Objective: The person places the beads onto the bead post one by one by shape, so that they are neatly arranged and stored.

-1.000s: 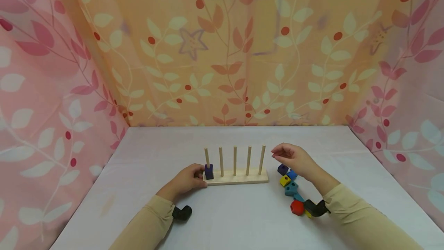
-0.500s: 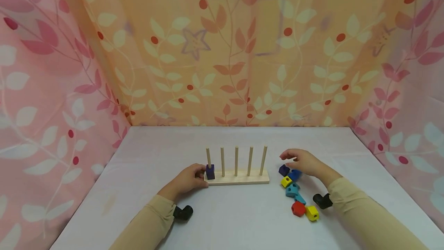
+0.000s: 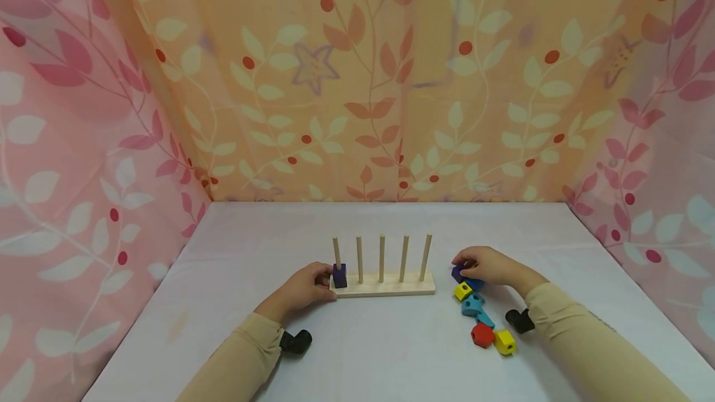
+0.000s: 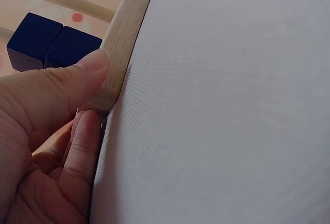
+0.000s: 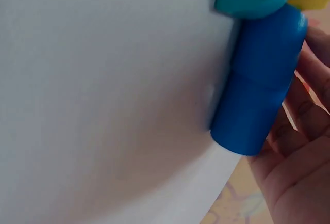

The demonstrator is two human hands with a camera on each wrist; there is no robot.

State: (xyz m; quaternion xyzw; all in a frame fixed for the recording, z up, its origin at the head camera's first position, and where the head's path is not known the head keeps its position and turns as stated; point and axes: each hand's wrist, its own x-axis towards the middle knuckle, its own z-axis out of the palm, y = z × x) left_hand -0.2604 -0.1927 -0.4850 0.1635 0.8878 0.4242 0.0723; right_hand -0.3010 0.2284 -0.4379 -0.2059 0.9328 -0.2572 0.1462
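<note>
My left hand (image 3: pixel 304 284) grips the left end of a wooden peg stand (image 3: pixel 385 290), thumb along the front edge in the left wrist view. On the stand's leftmost peg sit two dark purple blocks (image 4: pixel 33 41), one above the other. The other pegs are bare. My right hand (image 3: pixel 491 265) pinches another dark purple block (image 3: pixel 457 274) on the table, thumb and fingertips at its sides. Under that hand lies a blue rounded block (image 5: pixel 258 84), close to the fingers in the right wrist view, where the purple block is hidden.
Toward me from the right hand lie a yellow block (image 3: pixel 462 291), teal blocks (image 3: pixel 472 304), a red block (image 3: pixel 483 335) and another yellow block (image 3: pixel 505 342). White cloth covers the table (image 3: pixel 391 352). Patterned curtains (image 3: pixel 368 79) stand behind and at both sides.
My right hand has come down and nearer, from above the blocks onto the dark purple one, and its fingers have closed in. My left hand stays on the stand's end.
</note>
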